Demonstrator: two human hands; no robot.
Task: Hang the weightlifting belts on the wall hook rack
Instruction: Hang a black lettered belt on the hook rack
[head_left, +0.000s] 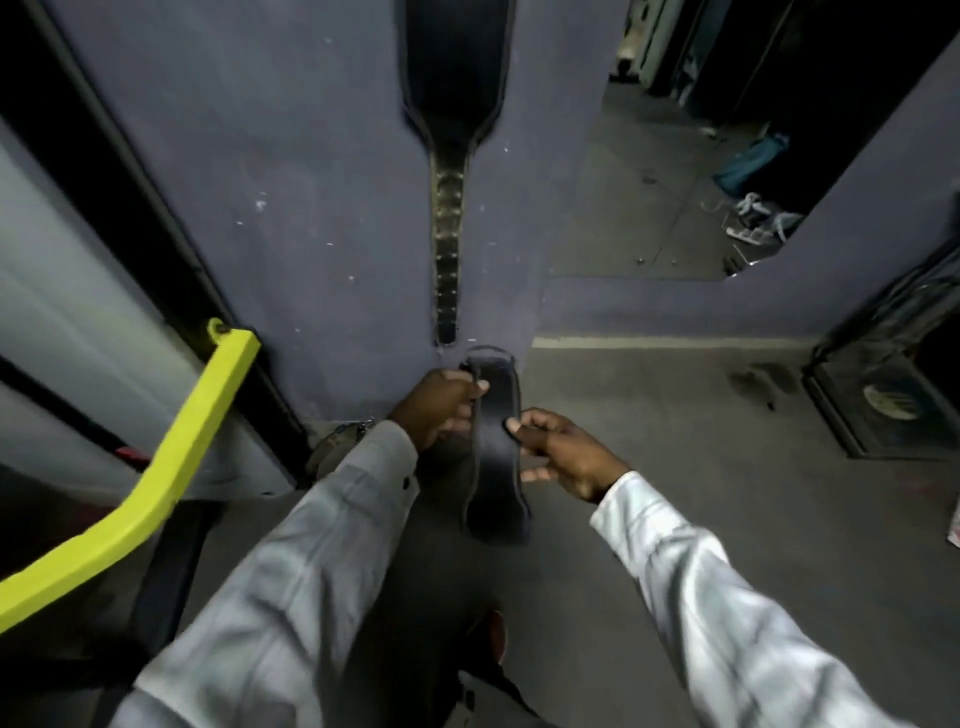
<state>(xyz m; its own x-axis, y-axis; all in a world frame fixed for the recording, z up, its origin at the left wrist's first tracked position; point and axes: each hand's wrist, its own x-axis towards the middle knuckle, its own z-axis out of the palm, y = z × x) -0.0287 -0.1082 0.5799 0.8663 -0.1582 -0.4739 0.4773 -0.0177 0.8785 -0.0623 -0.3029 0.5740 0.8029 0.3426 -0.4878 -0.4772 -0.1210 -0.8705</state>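
Black leather weightlifting belt (493, 457) | left hand (441, 410) grips top end; right hand (561, 452) pinches mid-strap | advise: raise top end squarely, strap untwisted.

The hanging belt (453, 78) at twelve o'clock is showing black, its narrow strap carrying rows of pale paired dots. The lower belt (496, 467) is looking blue-black. The wall (260, 156) is showing dull violet-grey, flecked white. At nine o'clock a bar (171, 467) is glowing bright yellow.
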